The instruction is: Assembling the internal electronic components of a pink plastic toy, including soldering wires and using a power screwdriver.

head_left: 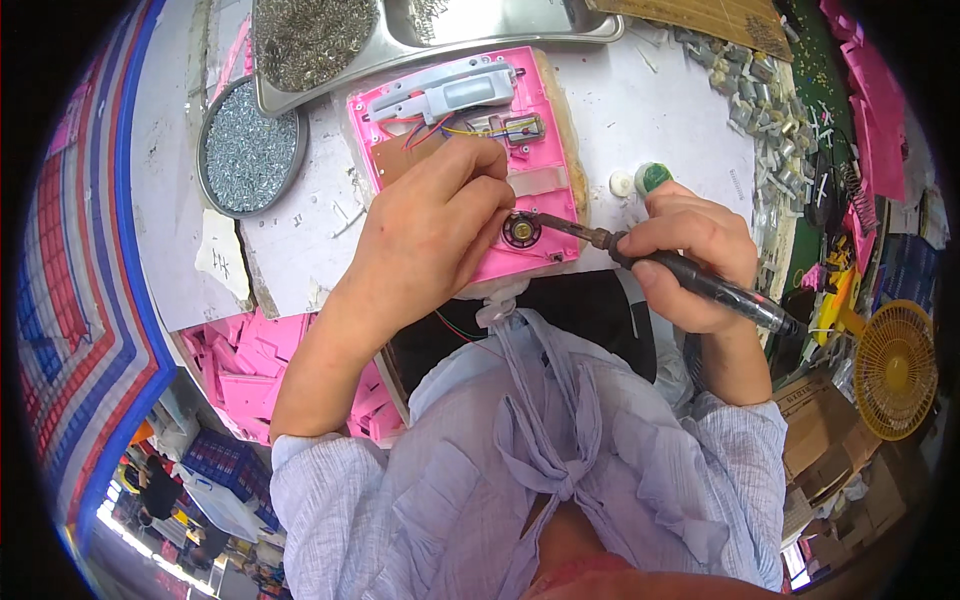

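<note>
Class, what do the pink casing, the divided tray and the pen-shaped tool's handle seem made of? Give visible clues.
Pink casing: probably smooth moulded plastic, from its even colour and slight sheen.
Divided tray: likely polished metal, from its bright silvery reflections.
Tool's handle: perhaps glossy black plastic, from its highlights; uncertain.

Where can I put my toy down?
Bare white tabletop shows beyond the white cap, between pink casing and piled metal parts, and between round bowl and striped sheet. The casing is crowded with wires, the left hand and a black-handled tool.
</note>
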`<state>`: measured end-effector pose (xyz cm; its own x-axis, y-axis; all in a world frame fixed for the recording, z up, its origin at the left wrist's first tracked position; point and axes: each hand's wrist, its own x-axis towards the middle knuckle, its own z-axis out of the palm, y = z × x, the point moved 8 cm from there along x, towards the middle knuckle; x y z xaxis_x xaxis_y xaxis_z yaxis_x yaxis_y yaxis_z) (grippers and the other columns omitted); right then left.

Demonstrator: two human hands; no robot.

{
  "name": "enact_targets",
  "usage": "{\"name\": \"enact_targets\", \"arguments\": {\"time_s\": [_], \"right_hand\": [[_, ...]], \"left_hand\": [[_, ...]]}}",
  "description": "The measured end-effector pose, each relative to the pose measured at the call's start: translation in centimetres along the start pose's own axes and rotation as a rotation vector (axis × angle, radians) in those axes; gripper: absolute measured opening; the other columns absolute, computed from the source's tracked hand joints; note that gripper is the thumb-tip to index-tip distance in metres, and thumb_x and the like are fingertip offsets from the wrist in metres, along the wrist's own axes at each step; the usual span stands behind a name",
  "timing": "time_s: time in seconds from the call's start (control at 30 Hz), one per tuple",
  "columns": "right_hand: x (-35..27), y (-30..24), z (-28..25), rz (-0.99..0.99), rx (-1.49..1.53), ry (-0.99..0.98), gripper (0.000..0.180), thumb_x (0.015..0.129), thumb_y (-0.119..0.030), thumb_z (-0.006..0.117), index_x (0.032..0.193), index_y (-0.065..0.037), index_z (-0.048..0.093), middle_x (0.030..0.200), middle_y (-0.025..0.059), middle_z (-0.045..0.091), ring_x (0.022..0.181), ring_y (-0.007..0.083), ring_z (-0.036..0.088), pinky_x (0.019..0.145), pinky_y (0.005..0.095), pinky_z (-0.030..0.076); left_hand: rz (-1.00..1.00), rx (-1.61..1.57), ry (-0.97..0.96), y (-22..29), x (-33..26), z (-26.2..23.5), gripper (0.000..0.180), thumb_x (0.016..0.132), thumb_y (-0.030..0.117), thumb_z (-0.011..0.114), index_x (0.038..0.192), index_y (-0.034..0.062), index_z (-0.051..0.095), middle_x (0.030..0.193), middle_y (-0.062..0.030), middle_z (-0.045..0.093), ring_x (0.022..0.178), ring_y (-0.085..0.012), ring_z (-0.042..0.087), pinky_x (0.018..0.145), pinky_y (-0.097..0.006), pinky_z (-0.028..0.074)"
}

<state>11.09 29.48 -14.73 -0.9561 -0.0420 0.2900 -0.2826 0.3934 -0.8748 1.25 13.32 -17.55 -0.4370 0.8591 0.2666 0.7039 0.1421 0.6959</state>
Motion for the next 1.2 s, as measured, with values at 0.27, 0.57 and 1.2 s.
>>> {"name": "enact_targets", "arguments": {"time_s": [0.27,0.57,1.2], "right_hand": [[0.4,0.0,0.5,0.01,-0.006,-0.027,0.023,0.07,-0.001,0.075,0.091,-0.005,0.072,0.077,0.0066,0.072,0.061,0.0227,0.062,0.062,0.0336,0.047],[0.1,0.7,0.4,0.057,0.023,-0.014,0.022,0.071,0.0,0.074,0.093,-0.004,0.073,0.078,0.0058,0.072,0.063,0.0195,0.061,0.06,0.0318,0.046],[-1.0,0.1,-1.8,-0.001,0.056,0.075,0.021,0.074,-0.003,0.073,0.095,0.001,0.071,0.073,0.0085,0.067,0.058,0.0184,0.055,0.053,0.0295,0.042]], "left_hand": [[-0.01,0.001,0.005,0.1,0.0,-0.2,0.024,0.076,-0.005,0.075,0.096,0.0019,0.063,0.102,-0.0126,0.06,0.086,-0.0304,0.066,0.071,-0.038,0.054],[-0.01,0.01,0.006,0.0,0.0,0.0,0.025,0.075,-0.004,0.076,0.095,0.0017,0.063,0.101,-0.0122,0.06,0.087,-0.031,0.065,0.071,-0.039,0.054],[0.008,0.023,-0.024,0.5,0.1,0.3,0.02,0.074,-0.005,0.077,0.092,0.0002,0.069,0.098,-0.0116,0.064,0.08,-0.0253,0.068,0.069,-0.034,0.056]]}}
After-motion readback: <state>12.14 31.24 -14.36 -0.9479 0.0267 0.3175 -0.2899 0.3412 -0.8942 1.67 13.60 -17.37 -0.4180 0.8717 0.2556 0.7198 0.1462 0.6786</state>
